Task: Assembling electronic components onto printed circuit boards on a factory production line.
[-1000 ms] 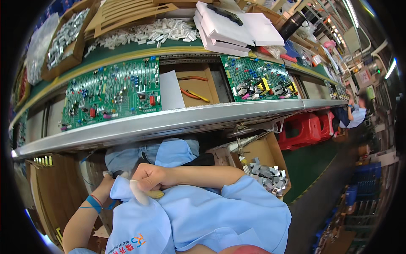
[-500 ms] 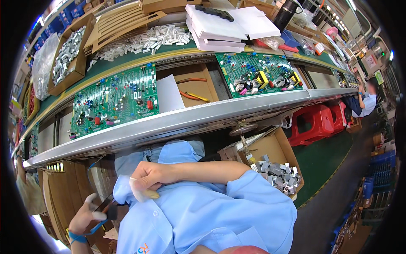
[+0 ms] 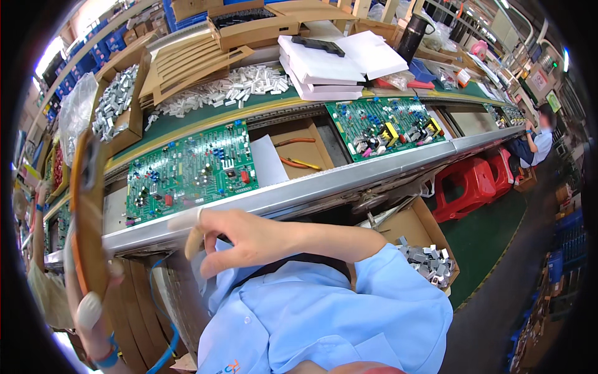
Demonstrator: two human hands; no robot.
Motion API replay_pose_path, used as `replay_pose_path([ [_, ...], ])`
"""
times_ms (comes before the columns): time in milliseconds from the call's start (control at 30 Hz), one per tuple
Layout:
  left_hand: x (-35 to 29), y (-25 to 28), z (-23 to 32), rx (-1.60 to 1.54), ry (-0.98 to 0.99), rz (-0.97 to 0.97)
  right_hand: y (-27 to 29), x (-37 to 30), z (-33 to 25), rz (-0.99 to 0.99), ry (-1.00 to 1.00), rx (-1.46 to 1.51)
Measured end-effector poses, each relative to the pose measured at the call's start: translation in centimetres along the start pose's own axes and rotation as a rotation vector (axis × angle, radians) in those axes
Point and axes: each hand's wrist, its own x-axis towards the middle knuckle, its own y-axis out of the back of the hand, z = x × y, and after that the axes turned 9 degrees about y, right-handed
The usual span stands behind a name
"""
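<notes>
At the far left, my left hand (image 3: 89, 315) grips what looks like a smartphone (image 3: 91, 237) with an orange-brown edge, upright and smeared by motion. Finger cots cover some of its fingertips, and a blue strap (image 3: 107, 360) circles the wrist. My right hand (image 3: 243, 240) hovers in front of my shirt near the metal rail (image 3: 324, 193), its fingers loosely bent and apart with nothing in them; its cot-covered fingertips are blurred. Beyond it, a green circuit board (image 3: 193, 171) with many small parts lies on the line.
Another populated circuit board (image 3: 386, 128) sits farther right. Between the boards are pliers (image 3: 299, 163) in a cardboard box. White parts (image 3: 230, 87), papers (image 3: 317, 62) and a dark flask (image 3: 414, 37) occupy the far shelf. Red stools (image 3: 464, 187) and a carton of grey parts (image 3: 430, 262) stand right.
My left hand has risen from beside my shirt, bringing the phone up and forward. My right hand has left the shirt edge and opened, moving toward the rail. The view has shifted slightly.
</notes>
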Motion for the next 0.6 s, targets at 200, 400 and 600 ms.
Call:
replay_pose_path([
  [200,5.5,-10.3,2.8,-0.129,-0.043,-0.499,3.1,-0.1,-2.1,0.241,0.054,0.453],
  [400,10.8,-13.3,1.0,-0.334,0.138,-0.769,7.4,-4.8,-2.8,0.390,-0.099,-0.138],
  [600,14.5,-13.8,1.0,-0.251,0.153,-0.753,13.2,-9.4,-3.3,0.769,-0.039,-0.103],
])
